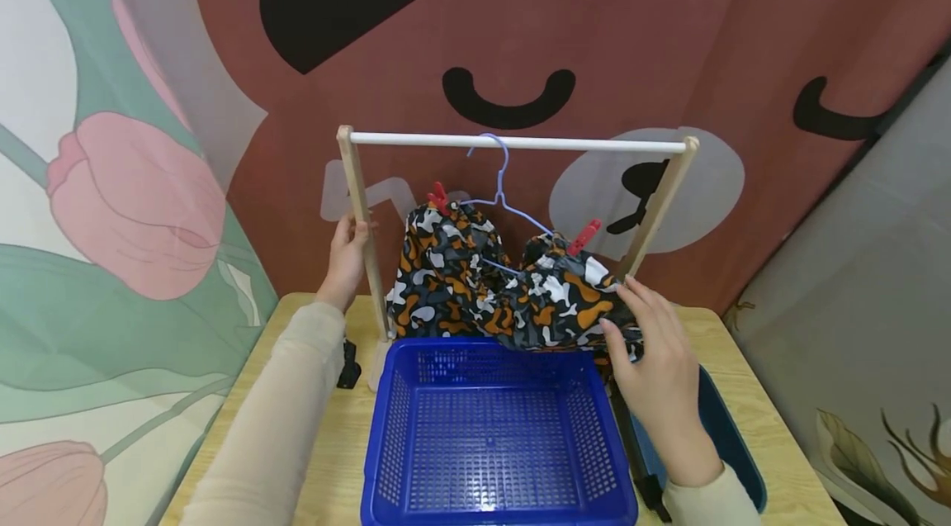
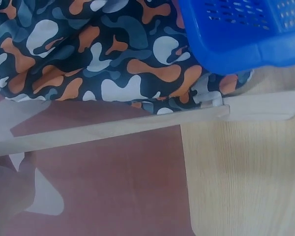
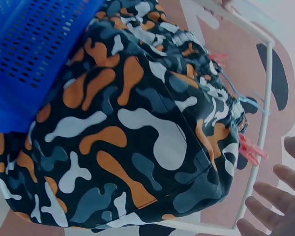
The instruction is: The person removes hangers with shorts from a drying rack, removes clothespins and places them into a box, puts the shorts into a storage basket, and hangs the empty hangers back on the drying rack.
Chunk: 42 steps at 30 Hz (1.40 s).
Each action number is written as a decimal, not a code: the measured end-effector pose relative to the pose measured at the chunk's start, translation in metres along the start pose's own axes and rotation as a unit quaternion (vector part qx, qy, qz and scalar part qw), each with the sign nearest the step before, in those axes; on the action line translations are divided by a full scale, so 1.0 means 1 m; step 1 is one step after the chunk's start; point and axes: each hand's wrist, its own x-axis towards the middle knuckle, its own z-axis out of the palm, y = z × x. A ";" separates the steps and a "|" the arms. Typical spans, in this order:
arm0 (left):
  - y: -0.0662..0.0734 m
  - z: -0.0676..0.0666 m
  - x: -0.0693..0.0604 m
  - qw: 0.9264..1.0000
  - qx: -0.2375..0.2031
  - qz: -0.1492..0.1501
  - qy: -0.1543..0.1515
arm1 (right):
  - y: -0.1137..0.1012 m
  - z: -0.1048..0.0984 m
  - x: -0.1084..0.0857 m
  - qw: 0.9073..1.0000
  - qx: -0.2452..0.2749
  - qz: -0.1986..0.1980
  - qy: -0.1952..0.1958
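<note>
A camouflage-patterned garment (image 1: 550, 295) hangs from a blue hanger (image 1: 501, 179) on the rack's white bar (image 1: 416, 139), with a red clip (image 1: 438, 197) and another red clip (image 1: 584, 237) at its top. My left hand (image 1: 345, 262) grips the rack's left wooden post (image 1: 359, 196), fingers curled round it. At the garment's right side, by the right post (image 1: 660, 204), my right hand (image 1: 661, 377) has its fingers extended. In the right wrist view, the fingers of my right hand (image 3: 275, 201) are spread and hold nothing; contact with the garment (image 3: 132, 123) is unclear.
A blue perforated basket (image 1: 490, 443) stands on the wooden table (image 1: 327, 427) in front of the rack. Right of it lies a teal tray (image 1: 724, 427), partly behind my right hand. A small black object (image 1: 349, 365) sits left of the rack's foot. A patterned cloth backdrop (image 1: 743, 55) hangs behind.
</note>
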 end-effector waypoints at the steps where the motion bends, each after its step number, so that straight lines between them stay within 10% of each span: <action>1: 0.001 0.000 0.000 1.000 0.000 0.000 0.001 | 0.001 0.000 0.002 1.000 0.005 0.004 0.004; 10: 0.004 0.008 0.001 1.000 -0.007 0.002 -0.002 | 0.020 0.009 0.017 0.998 0.003 0.060 0.035; 21: 0.006 0.006 0.000 1.000 0.010 0.000 0.000 | 0.023 0.030 0.026 0.984 0.014 0.174 -0.047; 42: 0.006 0.003 -0.002 1.000 0.015 0.004 0.014 | 0.006 0.036 0.040 0.979 0.071 0.188 0.018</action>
